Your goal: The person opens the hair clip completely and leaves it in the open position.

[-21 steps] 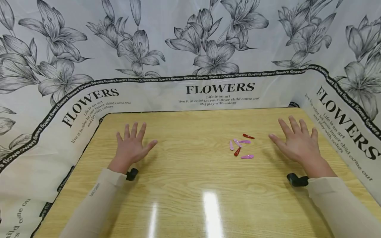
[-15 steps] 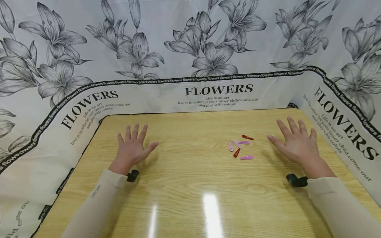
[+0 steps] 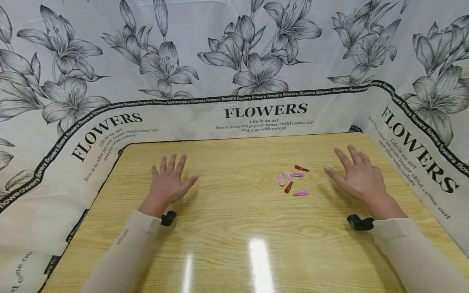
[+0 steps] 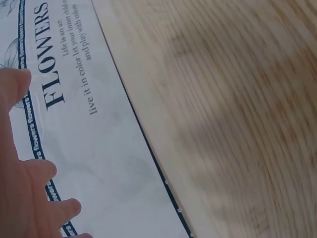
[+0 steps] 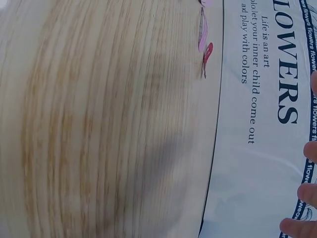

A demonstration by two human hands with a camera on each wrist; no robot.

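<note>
Several snap hair clips lie in a loose group right of the table's middle in the head view. A red hair clip [image 3: 301, 168] lies farthest back, a second red hair clip [image 3: 288, 187] nearer the front. Among the pink ones, one pink hair clip [image 3: 301, 193] lies apart at the front, and a pale pink hair clip [image 3: 281, 180] at the left. My right hand [image 3: 360, 179], fingers spread, hovers to the right of the clips and holds nothing. Over the left side, my left hand [image 3: 167, 183] is also spread and holds nothing, well away from the clips.
The wooden table [image 3: 220, 215] is bordered at back and sides by a white flower-printed cloth [image 3: 190, 118]. Dark wrist cameras [image 3: 360, 222] sit under both wrists. Light glares off the table's front part.
My left hand has shifted slightly to the right, my right hand slightly to the left with its fingers a little more bent. The hair clips have stayed in place on the table.
</note>
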